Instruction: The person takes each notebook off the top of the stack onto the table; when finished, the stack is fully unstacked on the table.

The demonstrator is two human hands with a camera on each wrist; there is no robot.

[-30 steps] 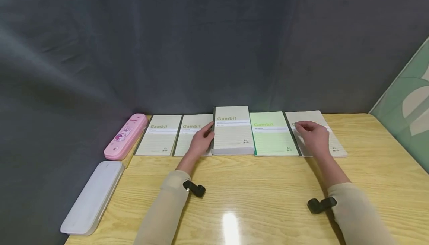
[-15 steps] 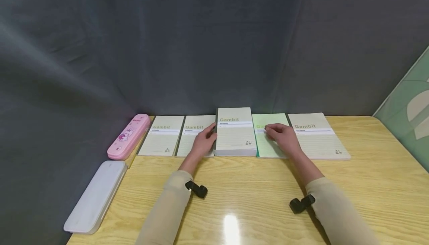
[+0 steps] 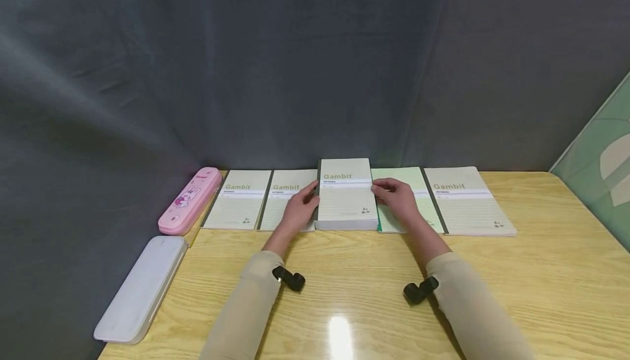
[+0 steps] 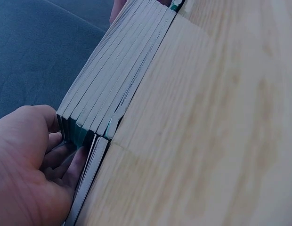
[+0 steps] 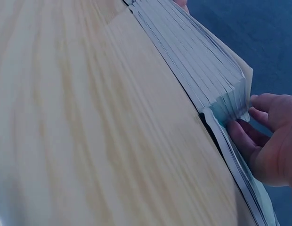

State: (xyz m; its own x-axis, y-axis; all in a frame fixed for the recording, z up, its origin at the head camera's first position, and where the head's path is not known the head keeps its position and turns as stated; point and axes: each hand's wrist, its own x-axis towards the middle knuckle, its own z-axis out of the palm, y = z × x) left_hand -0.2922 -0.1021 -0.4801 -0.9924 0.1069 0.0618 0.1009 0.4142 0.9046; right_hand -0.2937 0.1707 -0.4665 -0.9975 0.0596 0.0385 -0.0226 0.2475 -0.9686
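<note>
A thick stack of notebooks (image 3: 346, 201), its top cover marked "Gambit", lies mid-row at the back of the table. My left hand (image 3: 297, 209) rests its fingers against the stack's dark-spined left side, over a thin notebook (image 3: 272, 211). At the opposite side, my right hand (image 3: 400, 201) touches the stack's right edge with thumb and fingertips, above a green notebook (image 3: 427, 201). In the right wrist view, the top cover (image 5: 248, 77) stands slightly proud of the pages. The left wrist view shows the layered page edges (image 4: 117, 66) and the left fingers beside the spines.
Another pale notebook (image 3: 236, 209) ends the row at left, and one more pale notebook (image 3: 467, 207) ends it at right. A pink pencil case (image 3: 189, 201) and a white case (image 3: 140, 289) line the table's left edge. A dark curtain (image 3: 305, 64) hangs behind.
My right hand has moved left from the rightmost notebook, across the green one, to the stack's right edge. The left hand stays at the stack's left side. The view has shifted slightly.
</note>
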